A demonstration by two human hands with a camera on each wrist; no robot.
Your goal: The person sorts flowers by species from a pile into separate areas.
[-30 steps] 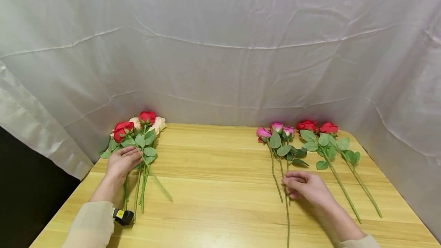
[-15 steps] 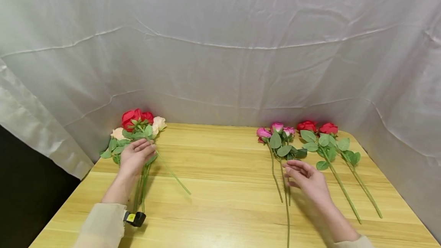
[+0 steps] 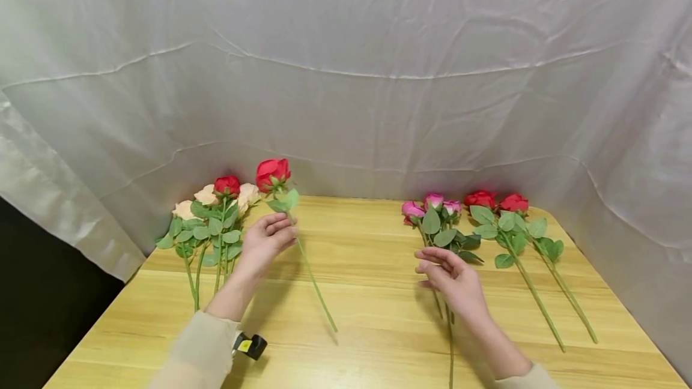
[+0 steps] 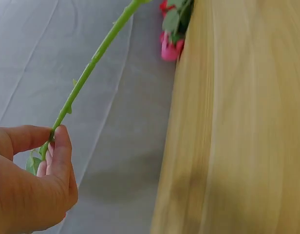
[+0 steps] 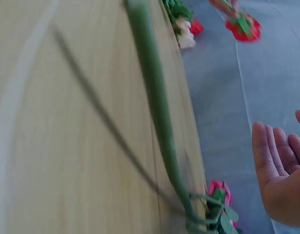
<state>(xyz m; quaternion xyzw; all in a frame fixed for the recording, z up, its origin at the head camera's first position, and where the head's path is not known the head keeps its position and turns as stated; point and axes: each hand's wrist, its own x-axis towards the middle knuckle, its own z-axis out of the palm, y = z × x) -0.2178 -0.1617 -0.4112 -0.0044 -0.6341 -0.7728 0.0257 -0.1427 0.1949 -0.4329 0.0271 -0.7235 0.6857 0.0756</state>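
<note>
My left hand [image 3: 265,242] pinches the green stem of a red rose [image 3: 273,174] just below its leaves, holding it above the table. The bloom points up and away; the stem slants down to the right. In the left wrist view, thumb and forefinger meet on the thorny stem [image 4: 86,73]. My right hand [image 3: 451,281] hovers over the stems of several pink roses [image 3: 434,202], partly hiding them. Its fingers are loosely bent with nothing held, and the right wrist view shows the palm [image 5: 286,195] apart from the nearby stem.
On the left of the wooden table [image 3: 367,329] lie cream roses [image 3: 206,194] and another red rose [image 3: 226,185]. Two red roses [image 3: 480,199] lie at the right. A grey curtain [image 3: 346,107] hangs behind the table.
My left hand has lifted one red rose out of the left group and carried it right. My right hand has drifted slightly up and left, its fingers coming away from the pink roses' stems.
</note>
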